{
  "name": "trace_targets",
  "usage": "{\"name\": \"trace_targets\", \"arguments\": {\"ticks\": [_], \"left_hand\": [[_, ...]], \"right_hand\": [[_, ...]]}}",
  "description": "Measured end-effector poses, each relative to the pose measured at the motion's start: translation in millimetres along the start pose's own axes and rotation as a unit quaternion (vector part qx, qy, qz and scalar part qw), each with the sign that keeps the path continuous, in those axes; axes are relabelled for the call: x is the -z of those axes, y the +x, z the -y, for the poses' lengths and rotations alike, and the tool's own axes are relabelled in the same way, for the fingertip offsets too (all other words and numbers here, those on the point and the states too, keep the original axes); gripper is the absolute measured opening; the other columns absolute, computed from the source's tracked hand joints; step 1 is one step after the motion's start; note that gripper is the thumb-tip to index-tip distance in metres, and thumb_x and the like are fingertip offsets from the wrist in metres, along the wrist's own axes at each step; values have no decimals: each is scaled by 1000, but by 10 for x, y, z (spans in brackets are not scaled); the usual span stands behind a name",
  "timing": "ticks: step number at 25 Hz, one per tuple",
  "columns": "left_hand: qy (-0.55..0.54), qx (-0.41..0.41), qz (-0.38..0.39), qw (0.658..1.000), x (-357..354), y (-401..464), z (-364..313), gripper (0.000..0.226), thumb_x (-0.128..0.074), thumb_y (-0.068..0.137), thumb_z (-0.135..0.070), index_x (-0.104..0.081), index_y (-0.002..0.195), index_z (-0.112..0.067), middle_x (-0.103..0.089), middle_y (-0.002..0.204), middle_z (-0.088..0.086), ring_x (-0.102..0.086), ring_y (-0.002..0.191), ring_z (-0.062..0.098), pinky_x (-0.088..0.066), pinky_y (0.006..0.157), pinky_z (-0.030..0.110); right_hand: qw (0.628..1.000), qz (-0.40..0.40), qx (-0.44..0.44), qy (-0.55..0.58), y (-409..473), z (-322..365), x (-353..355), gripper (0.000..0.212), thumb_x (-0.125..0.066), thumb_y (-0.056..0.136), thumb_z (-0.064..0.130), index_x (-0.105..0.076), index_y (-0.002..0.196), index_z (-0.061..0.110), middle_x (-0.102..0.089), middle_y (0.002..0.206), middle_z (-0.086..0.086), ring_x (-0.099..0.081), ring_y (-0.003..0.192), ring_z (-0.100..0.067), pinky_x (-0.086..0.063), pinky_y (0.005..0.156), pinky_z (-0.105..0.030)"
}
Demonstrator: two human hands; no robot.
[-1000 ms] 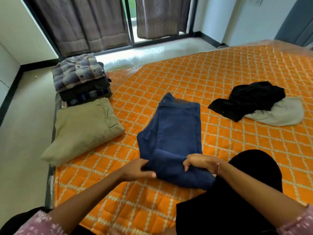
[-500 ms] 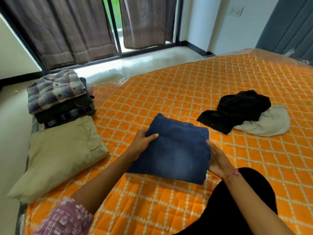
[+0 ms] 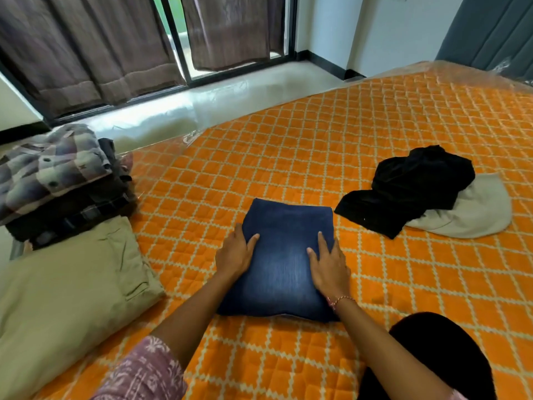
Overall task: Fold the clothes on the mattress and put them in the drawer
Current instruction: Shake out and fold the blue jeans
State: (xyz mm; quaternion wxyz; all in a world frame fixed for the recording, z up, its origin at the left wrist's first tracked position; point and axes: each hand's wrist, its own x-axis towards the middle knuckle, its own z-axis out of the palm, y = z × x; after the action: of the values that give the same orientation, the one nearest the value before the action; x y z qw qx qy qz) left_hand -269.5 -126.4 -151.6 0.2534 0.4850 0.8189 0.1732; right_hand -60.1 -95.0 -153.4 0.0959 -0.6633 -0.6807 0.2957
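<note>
Folded blue jeans (image 3: 284,264) lie as a compact rectangle on the orange quilted mattress (image 3: 288,145) in front of me. My left hand (image 3: 235,252) lies flat on the jeans' left side, fingers straight. My right hand (image 3: 328,264) presses flat on the right side, fingers spread. To the right, a crumpled black garment (image 3: 412,186) lies partly over a pale grey garment (image 3: 473,212), both unfolded. No drawer is in view.
At the left edge, a stack of folded clothes topped by a plaid shirt (image 3: 49,168) sits behind folded khaki trousers (image 3: 66,293). My black-clad knee (image 3: 427,359) is at the lower right. Curtains and a glass door (image 3: 178,39) stand beyond the mattress.
The jeans went from a long half-fold to a compact rectangle. Both hands moved from gripping the bottom fold and the sides to lying flat on top.
</note>
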Motion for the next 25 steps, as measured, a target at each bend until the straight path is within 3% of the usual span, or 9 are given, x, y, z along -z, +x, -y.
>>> {"name": "trace_targets", "arguments": {"ticks": [3,5,7,9,11,17,20,23,25], "left_hand": [[12,29,18,999,-5,119,-3,66,-37,93,-59,-35,137,-10,-52,132,12,-54,115,34,-47,88,44],[-60,83,57,993,56,140,3,67,-45,91,-60,-43,130,-7,-56,126,12,-56,110,34,-47,85,39],[-231,134,127,955,156,78,46,62,-54,88,-56,-51,127,-8,-59,121,10,-60,105,30,-48,83,36],[-350,112,166,915,151,-75,148,49,-57,91,-47,-56,125,-12,-63,122,8,-63,103,23,-49,83,32],[-408,75,108,903,10,-359,265,39,-58,92,-37,-58,124,-14,-64,123,7,-64,105,19,-50,85,28],[-537,88,81,835,-16,-1047,348,31,-59,93,-27,-58,122,-15,-65,120,5,-64,107,19,-51,91,31],[-523,116,48,843,300,-1219,461,42,-61,91,-33,-52,125,-9,-63,121,7,-64,103,21,-53,83,31],[-517,127,-29,846,782,-1363,816,31,-60,92,-28,-54,112,-6,-65,107,6,-63,85,13,-51,65,19],[-512,129,-80,846,1193,-1440,1173,34,-60,92,-30,-57,112,-3,-67,108,9,-65,88,16,-52,69,21]], "right_hand": [[998,-12,6,-57,126,-31,-45,58,-26,101,44,-4,152,28,-30,151,-16,-35,134,-33,-34,106,-49],[999,-32,3,7,154,-71,7,64,-35,100,42,-6,152,20,-49,136,-16,-51,118,-35,-45,93,-45],[984,-19,-57,170,97,-128,130,58,-50,96,40,-34,142,9,-61,120,-15,-60,100,-31,-49,74,-35],[937,48,-120,325,49,-205,257,34,-62,90,37,-64,103,7,-67,109,-13,-63,83,-23,-45,59,-28],[905,118,-157,376,-39,-256,370,27,-67,86,34,-66,90,8,-68,103,-12,-64,81,-22,-46,58,-29],[865,219,-117,435,-468,-186,371,36,-61,90,29,-59,120,10,-69,109,-14,-66,98,-34,-52,74,-39],[885,213,-80,407,-607,113,346,34,-60,91,30,-60,118,10,-71,101,-15,-67,88,-35,-51,68,-38],[881,239,-19,407,-737,756,224,28,-60,91,29,-61,114,12,-70,101,-13,-67,88,-34,-51,68,-39],[878,272,25,393,-805,1316,67,27,-60,91,31,-63,111,12,-70,102,-12,-67,89,-33,-51,68,-39]]}}
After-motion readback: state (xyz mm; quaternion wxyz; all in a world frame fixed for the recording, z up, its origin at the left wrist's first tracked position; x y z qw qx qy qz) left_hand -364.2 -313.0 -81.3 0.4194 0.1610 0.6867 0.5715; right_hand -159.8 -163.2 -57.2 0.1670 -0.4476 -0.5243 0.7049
